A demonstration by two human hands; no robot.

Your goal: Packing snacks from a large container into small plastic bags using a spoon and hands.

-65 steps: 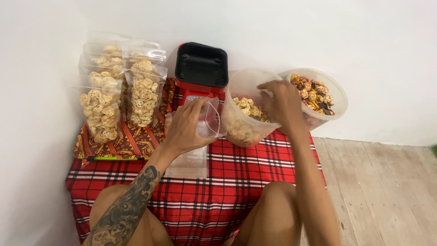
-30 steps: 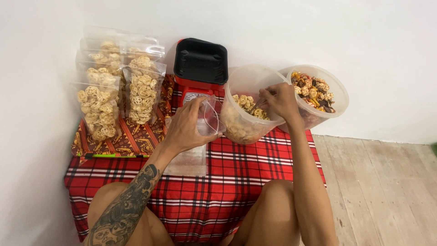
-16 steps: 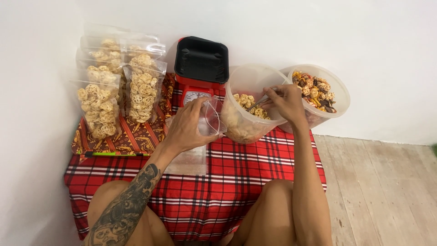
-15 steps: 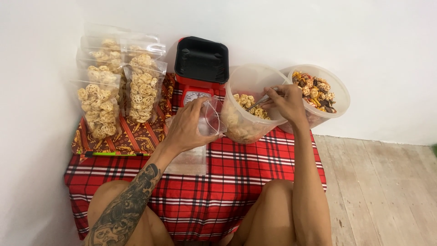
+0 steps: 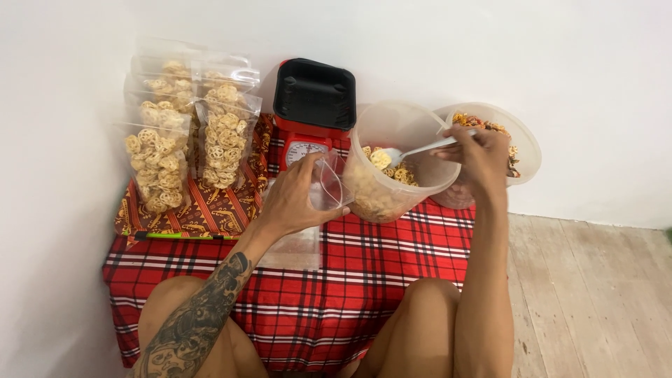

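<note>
White spoon in right hand, clear bag in left hand

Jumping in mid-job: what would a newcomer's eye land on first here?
Probably the right hand at the centre right, lifting a white spoon with a ring-shaped cracker out of the near clear tub. Just left of it, the left hand holds a clear bag open beside that tub. Behind them, against the wall, stands a red scale with a black tray, and filled cracker bags stand at the far left.
</note>
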